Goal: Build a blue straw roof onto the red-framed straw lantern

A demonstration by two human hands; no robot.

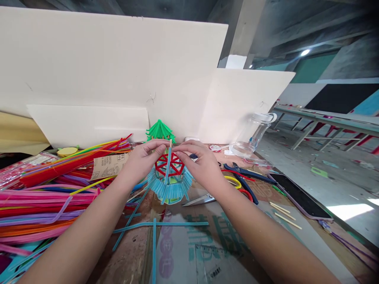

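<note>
At the centre of the worktop [142, 252] stands a small straw model [169, 177]: a red lattice of thin plastic straws on top, ringed below by a skirt of short light-blue straw pieces that fans outward and downward. One light-blue straw with a pale wooden tip [168, 163] lies up across the red lattice, its upper end rising just above the fingers. The left hand [144, 157] comes in from the left, its grip pinched shut on the upper edge of the model beside that straw's tip. The right hand [201, 161] mirrors it from the right, fingers curled and closed against the same top edge, the two sets of fingertips almost meeting over the straw. Just behind the hands sits a green straw roof-shaped piece [160, 131], against the white foam boards [118, 71]. Long loose light-blue straws [161, 224] lie flat in front of the model. To the left, a big heap of multicoloured straws [38, 193] covers the worktop. To the right, near the right wrist, lie silver scissors [199, 200] and blue-handled pliers [244, 173]; further right a dark smartphone [299, 196], a few wooden sticks [286, 215] and a clear plastic bottle [251, 136] on its side.
</note>
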